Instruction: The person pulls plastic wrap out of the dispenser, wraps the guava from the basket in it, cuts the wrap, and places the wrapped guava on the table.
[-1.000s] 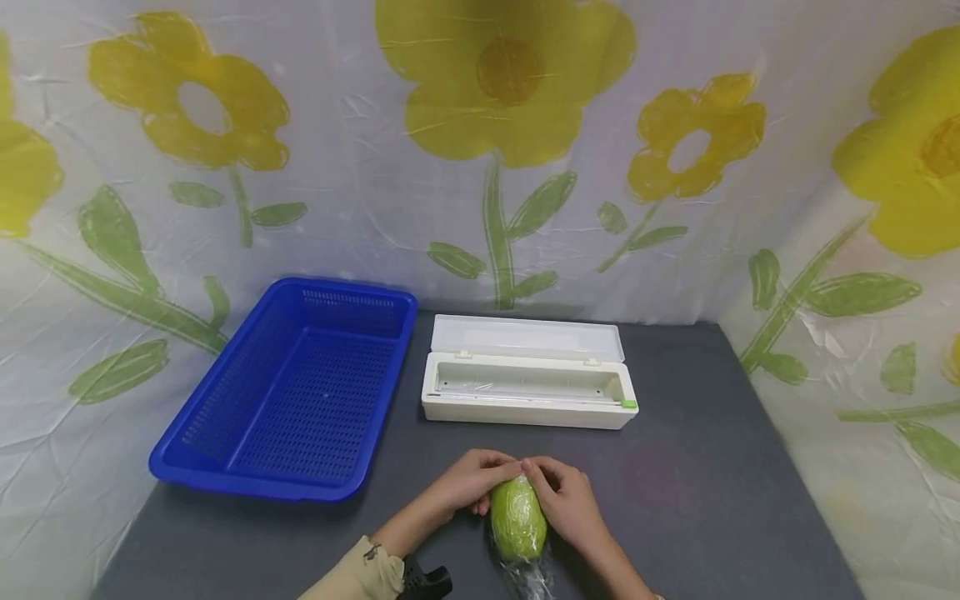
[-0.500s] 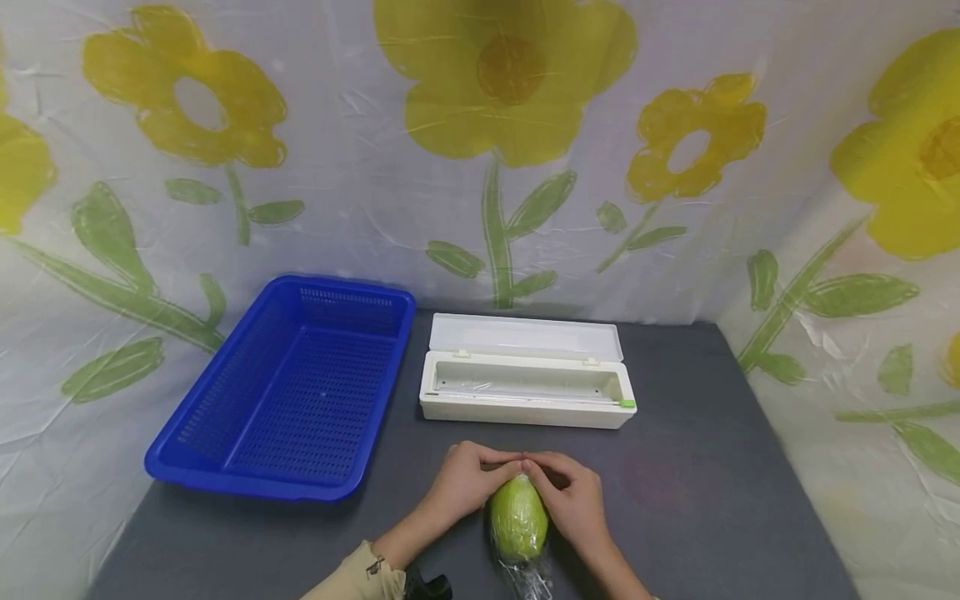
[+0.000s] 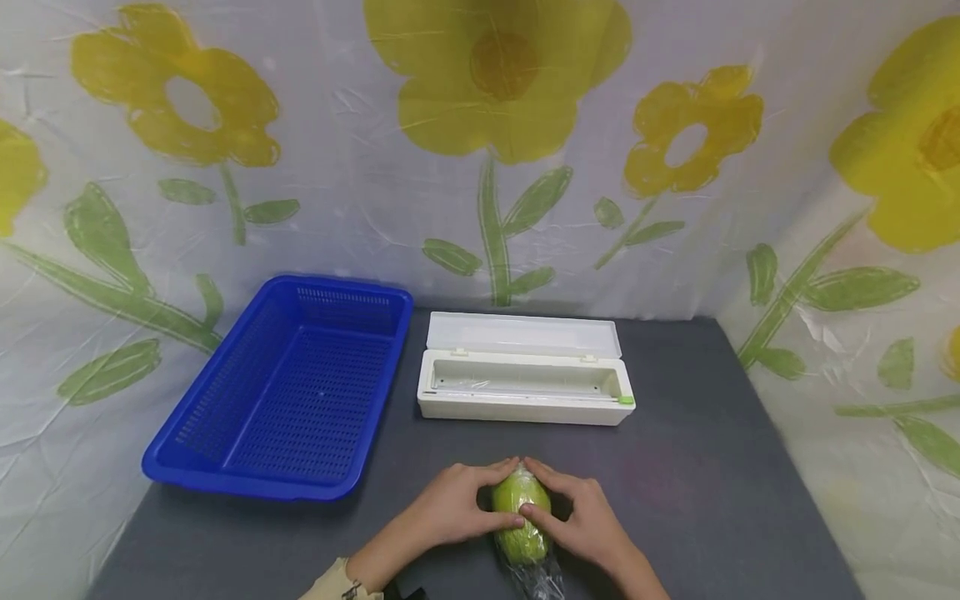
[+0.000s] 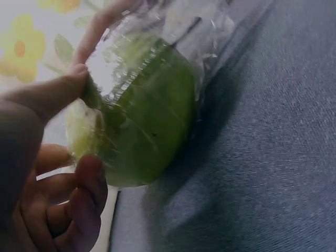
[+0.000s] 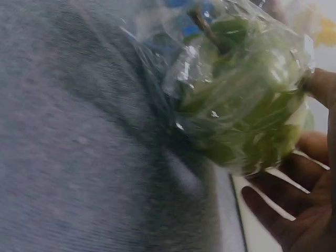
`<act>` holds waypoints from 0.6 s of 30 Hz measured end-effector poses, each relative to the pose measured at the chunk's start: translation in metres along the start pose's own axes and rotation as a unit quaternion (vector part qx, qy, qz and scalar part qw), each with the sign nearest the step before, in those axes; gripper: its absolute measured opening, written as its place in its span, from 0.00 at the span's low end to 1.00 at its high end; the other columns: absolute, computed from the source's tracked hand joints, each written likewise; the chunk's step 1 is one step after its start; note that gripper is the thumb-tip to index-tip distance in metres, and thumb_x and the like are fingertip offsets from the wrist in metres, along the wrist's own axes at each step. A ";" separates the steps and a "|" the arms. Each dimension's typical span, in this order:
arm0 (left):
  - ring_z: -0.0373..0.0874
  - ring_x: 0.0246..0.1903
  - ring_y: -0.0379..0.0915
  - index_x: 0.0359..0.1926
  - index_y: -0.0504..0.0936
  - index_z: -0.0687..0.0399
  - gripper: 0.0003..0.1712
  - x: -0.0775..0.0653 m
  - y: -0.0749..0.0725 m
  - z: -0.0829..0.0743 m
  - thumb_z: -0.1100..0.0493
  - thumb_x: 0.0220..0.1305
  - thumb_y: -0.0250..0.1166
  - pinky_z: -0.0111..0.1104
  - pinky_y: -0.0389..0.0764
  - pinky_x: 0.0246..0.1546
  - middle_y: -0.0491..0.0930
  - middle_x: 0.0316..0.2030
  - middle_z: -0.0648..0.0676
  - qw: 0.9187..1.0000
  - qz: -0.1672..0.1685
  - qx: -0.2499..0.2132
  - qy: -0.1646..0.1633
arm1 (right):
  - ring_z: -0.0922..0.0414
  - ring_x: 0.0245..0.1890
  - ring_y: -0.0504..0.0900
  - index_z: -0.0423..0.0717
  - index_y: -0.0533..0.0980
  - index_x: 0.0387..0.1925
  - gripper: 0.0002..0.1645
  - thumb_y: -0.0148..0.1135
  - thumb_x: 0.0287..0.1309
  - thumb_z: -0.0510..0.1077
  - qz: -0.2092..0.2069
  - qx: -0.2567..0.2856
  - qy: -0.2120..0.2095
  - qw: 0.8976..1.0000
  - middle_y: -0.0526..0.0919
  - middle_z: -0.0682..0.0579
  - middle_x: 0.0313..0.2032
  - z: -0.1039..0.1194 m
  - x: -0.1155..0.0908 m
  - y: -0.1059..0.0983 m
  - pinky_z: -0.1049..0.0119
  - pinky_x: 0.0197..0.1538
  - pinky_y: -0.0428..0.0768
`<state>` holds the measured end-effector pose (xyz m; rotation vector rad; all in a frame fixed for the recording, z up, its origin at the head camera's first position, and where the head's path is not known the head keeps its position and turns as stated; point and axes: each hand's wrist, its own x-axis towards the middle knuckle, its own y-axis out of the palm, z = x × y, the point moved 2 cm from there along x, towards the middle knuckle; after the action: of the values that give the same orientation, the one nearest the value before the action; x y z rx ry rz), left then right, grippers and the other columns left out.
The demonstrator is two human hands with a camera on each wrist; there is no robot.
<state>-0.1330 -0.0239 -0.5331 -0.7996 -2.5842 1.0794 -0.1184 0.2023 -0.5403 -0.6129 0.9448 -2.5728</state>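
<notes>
In the head view, a yellow-green oval fruit [image 3: 517, 493] lies wrapped in clear cling film [image 3: 542, 577], whose loose, crumpled end trails toward the front edge. My left hand [image 3: 452, 505] grips its left side, thumb on top and fingers at the far end. Opposite, my right hand [image 3: 583, 515] holds the right side, its thumb also on top. Both wrist views show the film glossy and creased over the fruit [image 4: 152, 115], with a dark stem [image 5: 205, 26] inside the bunched end. The fruit's underside is hidden.
Behind the hands stands a white cling film box [image 3: 525, 410], its lid [image 3: 525, 333] tipped back and a green slider [image 3: 626, 401] at the right end. A blue perforated basket [image 3: 300, 400] sits at the left on the grey table [image 3: 712, 483]. Flower-printed sheeting surrounds the table.
Both hands were pinching the film at the fruit's far tip. Now they have spread round its sides, with the thumbs moved back onto its top. Box and basket have stayed put.
</notes>
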 end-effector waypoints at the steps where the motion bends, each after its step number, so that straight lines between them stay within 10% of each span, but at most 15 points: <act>1: 0.47 0.65 0.77 0.76 0.73 0.46 0.48 0.000 -0.001 -0.001 0.28 0.63 0.71 0.45 0.83 0.61 0.75 0.71 0.48 1.000 0.001 -0.005 -0.002 | 0.47 0.61 0.85 0.41 0.79 0.68 0.33 0.74 0.67 0.50 0.001 0.002 -0.004 1.000 0.83 0.46 0.64 0.000 -0.001 0.000 0.49 0.57 0.86; 7: 0.47 0.66 0.76 0.76 0.74 0.50 0.47 0.003 -0.002 -0.001 0.32 0.64 0.72 0.42 0.81 0.62 0.75 0.71 0.48 1.000 0.001 -0.001 0.015 | 0.46 0.61 0.84 0.37 0.77 0.68 0.34 0.74 0.67 0.48 -0.015 -0.007 -0.013 1.000 0.82 0.45 0.65 0.003 -0.001 0.003 0.50 0.56 0.86; 10: 0.36 0.40 0.87 0.77 0.72 0.54 0.46 0.003 -0.002 0.003 0.36 0.66 0.73 0.34 0.87 0.46 0.75 0.71 0.52 0.999 0.005 -0.032 0.032 | 0.46 0.60 0.85 0.35 0.78 0.68 0.35 0.75 0.66 0.49 -0.028 -0.028 -0.021 0.999 0.83 0.43 0.64 0.006 0.001 0.005 0.50 0.55 0.87; 14: 0.24 0.12 0.64 0.77 0.71 0.56 0.44 0.006 -0.004 0.010 0.44 0.67 0.75 0.24 0.75 0.19 0.76 0.70 0.58 0.993 0.014 -0.103 0.048 | 0.47 0.57 0.87 0.36 0.80 0.65 0.35 0.78 0.62 0.49 -0.063 -0.055 -0.040 0.996 0.86 0.42 0.60 0.009 0.006 0.008 0.53 0.52 0.88; 18: 0.24 0.16 0.71 0.77 0.71 0.58 0.43 0.011 -0.008 0.018 0.49 0.67 0.76 0.24 0.77 0.19 0.88 0.55 0.59 0.990 0.001 -0.128 0.060 | 0.46 0.56 0.88 0.35 0.81 0.64 0.35 0.79 0.59 0.47 -0.093 -0.061 -0.044 0.993 0.86 0.40 0.59 0.009 0.015 0.013 0.55 0.50 0.89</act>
<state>-0.1524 -0.0323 -0.5402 -0.8919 -2.6507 0.6848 -0.1244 0.1815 -0.5389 -0.8800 1.0670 -2.6371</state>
